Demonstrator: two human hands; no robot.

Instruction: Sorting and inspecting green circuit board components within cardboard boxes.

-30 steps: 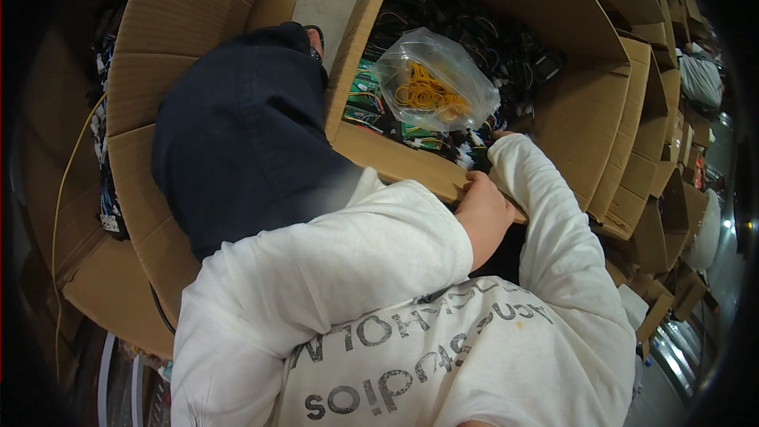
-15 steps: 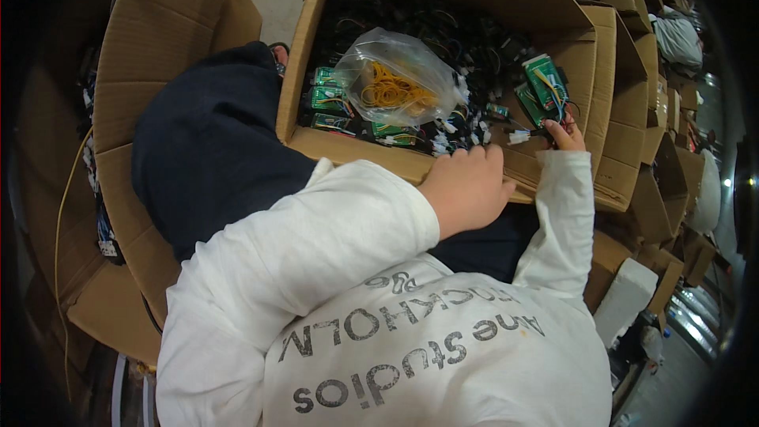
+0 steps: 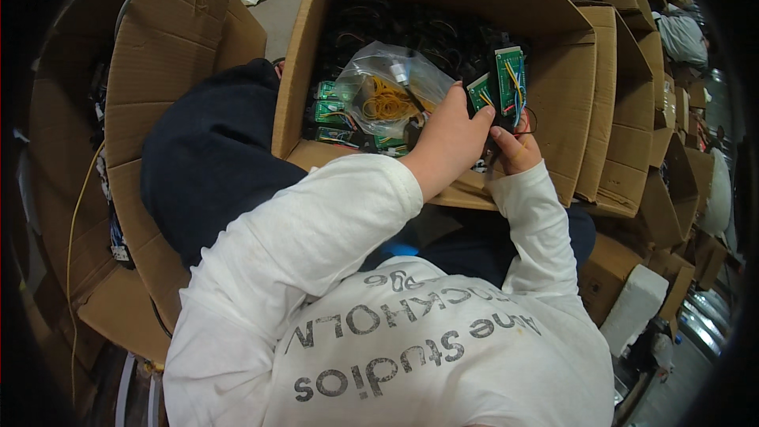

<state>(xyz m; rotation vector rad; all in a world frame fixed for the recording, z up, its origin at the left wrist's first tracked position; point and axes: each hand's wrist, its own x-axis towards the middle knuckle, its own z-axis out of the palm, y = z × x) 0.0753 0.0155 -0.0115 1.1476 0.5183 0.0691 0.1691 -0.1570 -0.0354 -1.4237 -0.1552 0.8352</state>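
Note:
Over the right part of an open cardboard box [image 3: 288, 95], my two hands are close together. My right hand [image 3: 518, 146] is closed around the wires at the lower end of a long green circuit board [image 3: 511, 79], which stands upright. Against my left hand [image 3: 455, 134], its fingers closed, a smaller green circuit board [image 3: 480, 93] shows at the thumb. Beside that hand sticks out a black cable with a white connector [image 3: 398, 73]. Behind my wrist lies a clear plastic bag [image 3: 371, 63] with yellow rubber bands [image 3: 387, 101] in it. Fingers hide the lower ends of the boards.
Black cables fill the box, with more green boards [image 3: 330, 112] along its left side. Another cardboard box [image 3: 150, 103] with cables stands at my left. More cartons [image 3: 632, 111] and a white foam block [image 3: 636, 304] are at the right.
My left hand has moved from the box's near edge up to the boards and closed there. My right hand has shifted left with the boards, and the long one now stands more upright.

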